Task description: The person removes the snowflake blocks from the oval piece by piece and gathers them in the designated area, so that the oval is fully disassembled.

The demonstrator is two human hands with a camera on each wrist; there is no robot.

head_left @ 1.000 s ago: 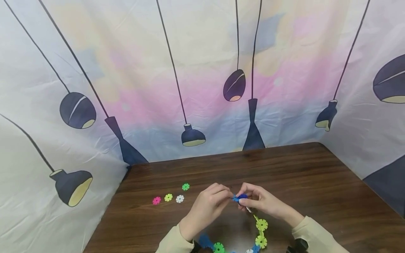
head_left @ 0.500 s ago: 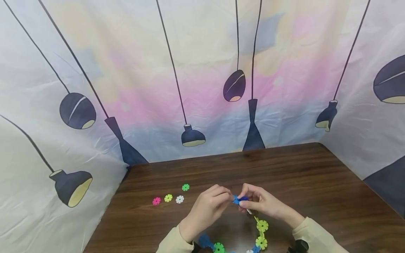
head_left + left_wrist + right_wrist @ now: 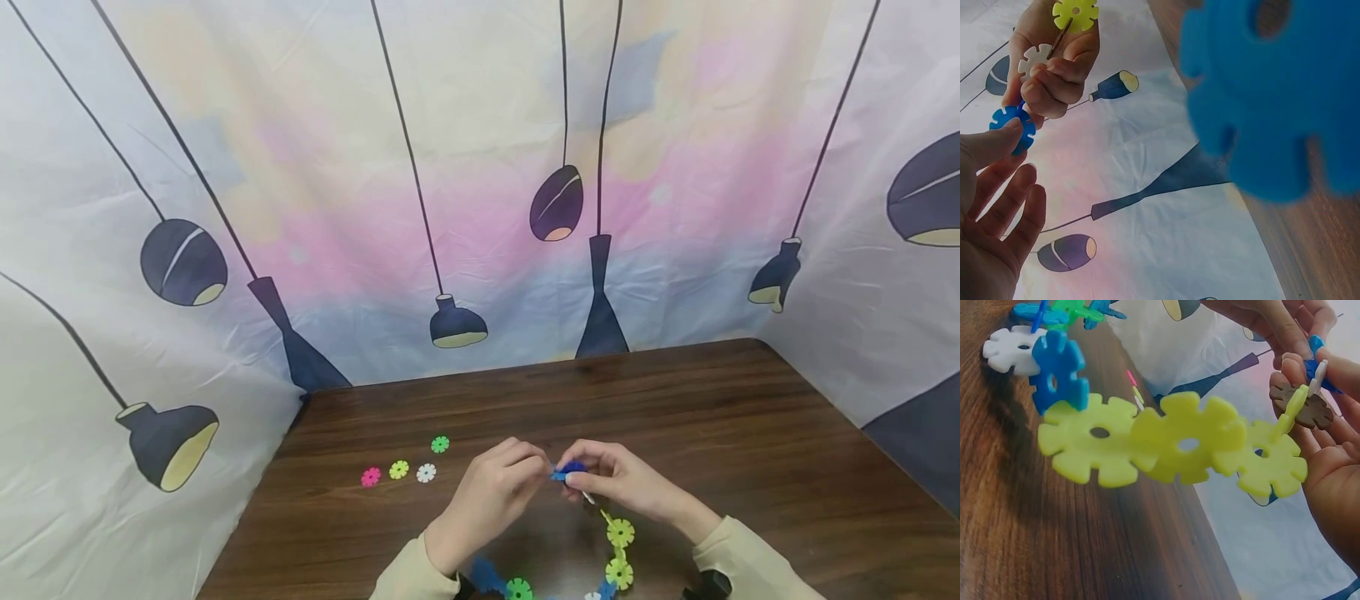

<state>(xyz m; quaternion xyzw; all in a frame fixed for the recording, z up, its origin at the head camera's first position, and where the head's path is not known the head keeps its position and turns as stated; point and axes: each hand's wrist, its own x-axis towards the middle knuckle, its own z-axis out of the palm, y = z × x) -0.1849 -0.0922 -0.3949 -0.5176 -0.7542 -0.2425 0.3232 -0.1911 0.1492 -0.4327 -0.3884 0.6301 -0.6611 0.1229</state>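
Note:
Both hands meet above the table, joining notched plastic snowflake discs. My left hand point(image 3: 498, 487) pinches a light blue disc point(image 3: 1013, 128) between thumb and finger, its other fingers spread loosely in the left wrist view. My right hand point(image 3: 618, 479) pinches a dark blue disc point(image 3: 573, 467), which touches the light blue one. From there the chain runs through a white disc point(image 3: 1035, 62), a brown disc point(image 3: 1307, 407) and yellow-green discs point(image 3: 1188, 437). Its far part curves back with blue, white and green discs point(image 3: 518, 588). Fingers partly hide the joint between the two blue discs.
Loose pink point(image 3: 371, 477), yellow point(image 3: 399, 470), white point(image 3: 427, 473) and green point(image 3: 440, 444) discs lie on the brown wooden table point(image 3: 675, 400), left of the hands. A cloth printed with lamps point(image 3: 459, 325) hangs behind the table.
The light blue disc turned more face-on half a second ago and is now nearer edge-on again. Right hand and chain shift only slightly; the left hand stays almost still. The loose discs have not moved.

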